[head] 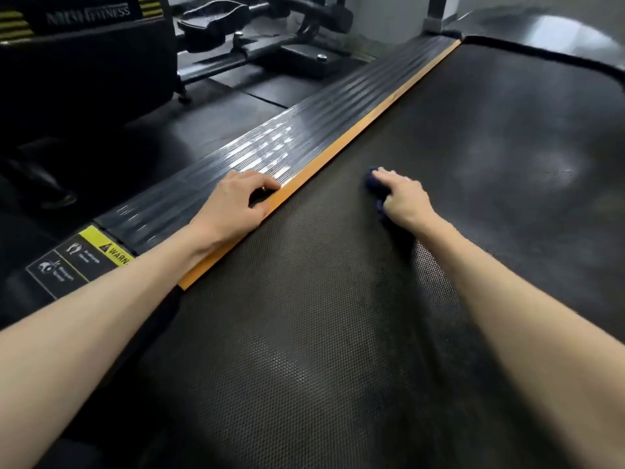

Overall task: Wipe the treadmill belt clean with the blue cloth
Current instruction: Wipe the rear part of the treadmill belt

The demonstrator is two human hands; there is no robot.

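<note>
The dark textured treadmill belt point(338, 333) fills the middle and right of the view. My right hand point(402, 196) lies on the belt near its left side and grips a crumpled dark blue cloth point(372, 182), most of it hidden under the palm. My left hand point(236, 201) rests on the ribbed black side rail point(304, 130), its fingers curled over the orange strip point(338, 154) that borders the belt. A pale dusty patch shows on the belt further right.
A yellow warning label point(105, 247) sits on the rail's near end. Beyond the rail stands other black gym equipment point(236, 38) on dark floor mats. The curved motor cover point(558, 38) closes the belt's far end.
</note>
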